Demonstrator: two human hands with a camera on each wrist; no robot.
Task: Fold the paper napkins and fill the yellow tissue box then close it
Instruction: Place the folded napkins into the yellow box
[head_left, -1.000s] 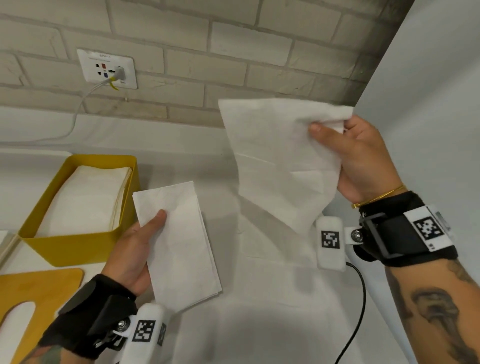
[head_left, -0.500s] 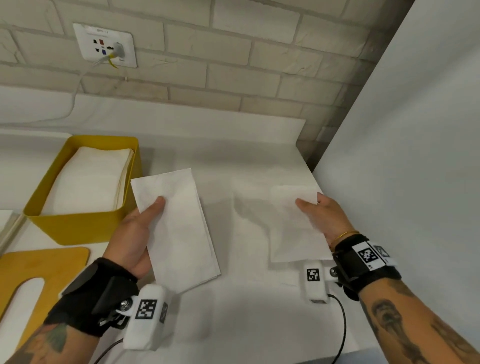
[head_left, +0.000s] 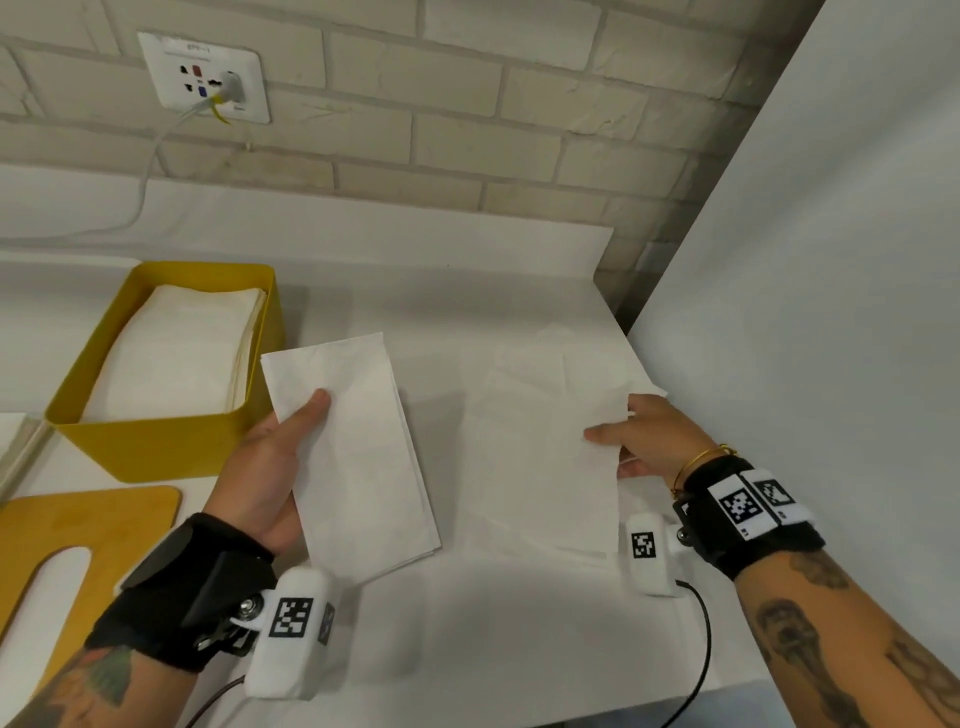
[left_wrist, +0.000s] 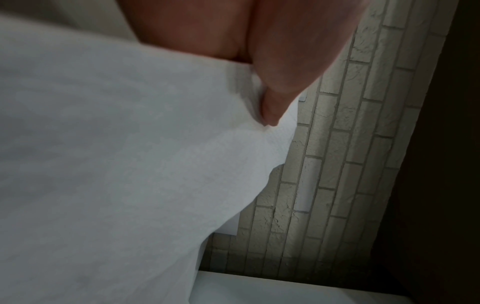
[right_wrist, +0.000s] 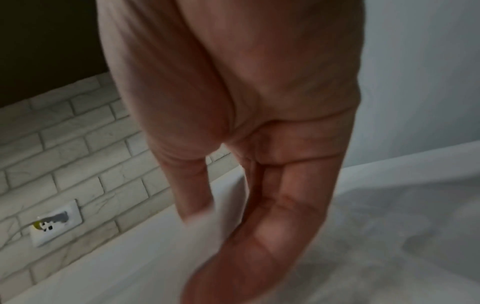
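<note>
Left hand (head_left: 270, 467): pinches folded napkin (head_left: 358, 457) beside yellow tissue box (head_left: 156, 441), as before.
Right hand (head_left: 649, 441): pinches flat napkin (head_left: 540, 452), lowered onto table (head_left: 493, 623).
Left wrist view: thumb (left_wrist: 275, 107) on paper.
Head view: box open, partly filled.

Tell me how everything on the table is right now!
Yellow tissue box: open, partly filled with folded napkins.
Lid: off, lying beside the box.
Folded napkin: held in the left hand.
Unfolded napkin: flat on the table, right hand pinching its edge.
</note>
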